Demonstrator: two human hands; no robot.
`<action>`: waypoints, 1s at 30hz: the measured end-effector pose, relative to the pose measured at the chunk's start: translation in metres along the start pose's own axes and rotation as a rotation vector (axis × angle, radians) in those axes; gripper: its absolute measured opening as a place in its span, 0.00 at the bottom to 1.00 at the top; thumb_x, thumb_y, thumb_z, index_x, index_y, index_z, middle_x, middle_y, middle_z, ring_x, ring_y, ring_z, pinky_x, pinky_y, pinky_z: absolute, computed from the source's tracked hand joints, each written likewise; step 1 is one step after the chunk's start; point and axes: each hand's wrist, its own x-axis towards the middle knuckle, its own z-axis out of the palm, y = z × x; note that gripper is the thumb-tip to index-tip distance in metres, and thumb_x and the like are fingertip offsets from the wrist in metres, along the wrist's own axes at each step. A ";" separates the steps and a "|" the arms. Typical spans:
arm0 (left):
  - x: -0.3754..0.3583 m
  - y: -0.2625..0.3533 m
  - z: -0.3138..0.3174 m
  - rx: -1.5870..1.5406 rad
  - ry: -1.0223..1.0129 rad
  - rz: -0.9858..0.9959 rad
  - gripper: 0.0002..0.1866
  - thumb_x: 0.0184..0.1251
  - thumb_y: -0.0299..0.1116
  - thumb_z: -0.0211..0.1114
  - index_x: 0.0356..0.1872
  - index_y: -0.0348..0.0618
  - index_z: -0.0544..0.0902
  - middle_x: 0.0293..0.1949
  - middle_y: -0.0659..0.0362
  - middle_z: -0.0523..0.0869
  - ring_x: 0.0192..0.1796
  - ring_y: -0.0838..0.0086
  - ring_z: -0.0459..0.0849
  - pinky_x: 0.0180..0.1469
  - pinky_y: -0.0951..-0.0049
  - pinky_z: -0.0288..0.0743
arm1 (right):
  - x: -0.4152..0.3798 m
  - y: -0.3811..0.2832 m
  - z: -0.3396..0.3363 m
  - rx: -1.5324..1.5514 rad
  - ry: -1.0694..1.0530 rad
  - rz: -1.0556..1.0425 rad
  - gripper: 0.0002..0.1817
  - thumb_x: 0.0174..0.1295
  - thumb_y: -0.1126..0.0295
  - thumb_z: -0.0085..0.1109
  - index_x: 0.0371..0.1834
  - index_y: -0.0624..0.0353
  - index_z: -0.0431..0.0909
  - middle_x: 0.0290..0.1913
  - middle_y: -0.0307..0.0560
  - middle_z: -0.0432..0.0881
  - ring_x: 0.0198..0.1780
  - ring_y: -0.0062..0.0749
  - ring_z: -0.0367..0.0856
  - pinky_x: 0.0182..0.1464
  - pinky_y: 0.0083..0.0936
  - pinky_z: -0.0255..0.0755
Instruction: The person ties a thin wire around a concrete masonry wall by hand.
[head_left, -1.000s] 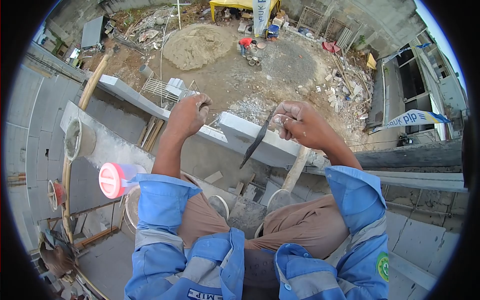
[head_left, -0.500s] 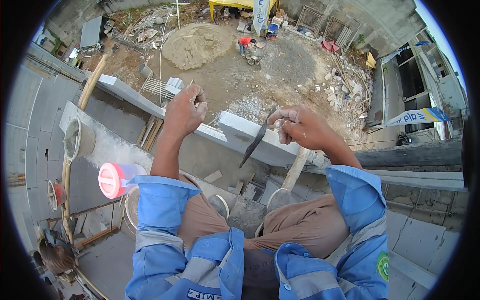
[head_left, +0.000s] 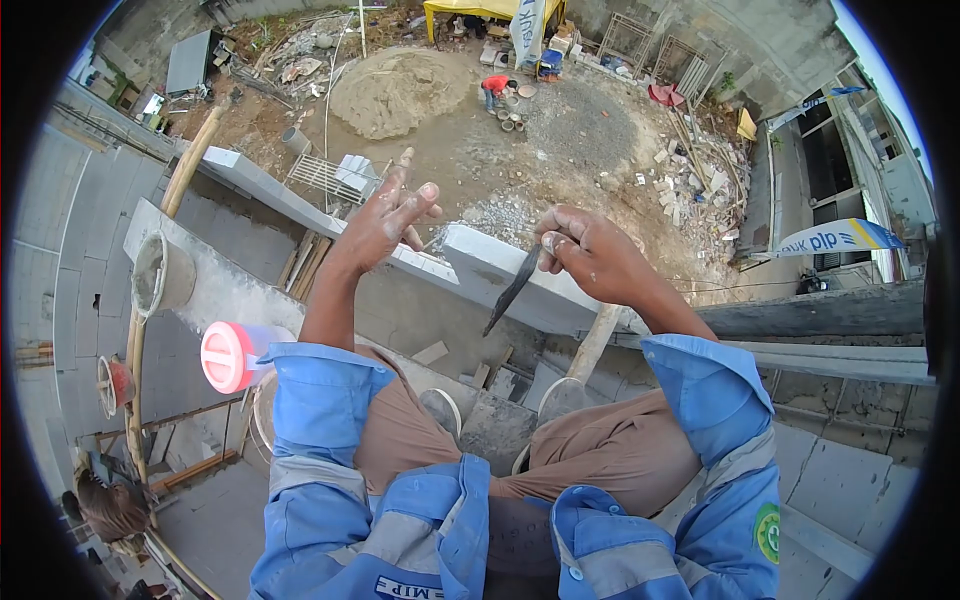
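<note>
My left hand [head_left: 388, 218] is raised over the low wall, its fingers spread and nothing visible in them. To the right, my right hand [head_left: 590, 252] has thumb and fingers pinched together. A dark, limp, narrow strip [head_left: 513, 290] hangs from those fingers, slanting down to the left in front of the wall's pale face. The white block wall [head_left: 470, 250] passes just beyond and below both hands. Grey dust or mortar marks the fingers.
A mortar-smeared bucket [head_left: 165, 275] and a jug with a pink lid [head_left: 232, 357] stand on the left beside a wooden pole [head_left: 190, 165]. Far below, a person in red [head_left: 495, 88] bends between a sand heap [head_left: 400, 92] and gravel [head_left: 590, 115]. Another person [head_left: 110, 505] is at lower left.
My left hand has gone from closed fingers to spread ones and shifted slightly right. My right hand's fingers have drawn in, with the dark strip still hanging there.
</note>
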 end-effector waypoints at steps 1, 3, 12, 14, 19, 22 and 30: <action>0.002 0.000 0.000 -0.113 -0.006 0.125 0.54 0.70 0.60 0.60 0.80 0.42 0.38 0.51 0.43 0.84 0.36 0.68 0.86 0.35 0.72 0.82 | 0.001 0.004 0.003 -0.031 -0.010 -0.066 0.12 0.64 0.74 0.46 0.44 0.66 0.78 0.31 0.50 0.84 0.34 0.36 0.84 0.43 0.35 0.75; 0.005 0.006 0.002 -0.182 0.132 0.261 0.51 0.73 0.58 0.57 0.80 0.45 0.35 0.52 0.45 0.84 0.34 0.71 0.86 0.35 0.73 0.81 | 0.001 0.005 0.005 -0.063 -0.022 -0.129 0.12 0.64 0.74 0.46 0.44 0.66 0.79 0.32 0.51 0.84 0.34 0.38 0.84 0.44 0.36 0.75; 0.021 -0.009 -0.003 -0.285 0.409 0.322 0.48 0.77 0.53 0.54 0.80 0.49 0.30 0.54 0.48 0.83 0.39 0.69 0.88 0.36 0.76 0.81 | 0.000 -0.002 -0.002 -0.178 -0.070 -0.055 0.12 0.62 0.73 0.48 0.43 0.65 0.80 0.30 0.53 0.83 0.36 0.45 0.83 0.44 0.40 0.74; 0.019 -0.004 0.014 -0.312 0.297 0.376 0.48 0.77 0.52 0.55 0.80 0.48 0.31 0.53 0.49 0.84 0.39 0.70 0.88 0.37 0.76 0.81 | 0.005 0.000 0.004 -0.123 -0.079 -0.108 0.10 0.69 0.75 0.46 0.46 0.65 0.77 0.31 0.46 0.82 0.35 0.29 0.83 0.41 0.30 0.75; 0.005 0.026 0.048 -0.188 0.079 0.121 0.37 0.78 0.44 0.55 0.79 0.42 0.52 0.32 0.58 0.86 0.29 0.80 0.81 0.35 0.81 0.73 | 0.005 0.005 0.021 -0.238 0.005 -0.145 0.09 0.69 0.74 0.48 0.46 0.64 0.78 0.32 0.46 0.82 0.35 0.29 0.83 0.41 0.30 0.75; 0.016 0.011 0.055 0.034 0.287 0.334 0.32 0.77 0.37 0.54 0.77 0.40 0.58 0.24 0.62 0.80 0.24 0.84 0.75 0.30 0.82 0.69 | 0.001 0.001 0.033 -0.422 -0.005 -0.126 0.09 0.69 0.74 0.49 0.46 0.63 0.78 0.32 0.45 0.82 0.34 0.28 0.82 0.40 0.29 0.75; 0.040 -0.003 0.049 -0.419 0.441 0.330 0.27 0.73 0.30 0.48 0.73 0.35 0.63 0.18 0.65 0.74 0.21 0.84 0.71 0.26 0.80 0.67 | 0.006 -0.014 0.040 0.534 -0.173 -0.073 0.13 0.72 0.68 0.52 0.49 0.65 0.81 0.24 0.41 0.77 0.28 0.19 0.74 0.33 0.25 0.70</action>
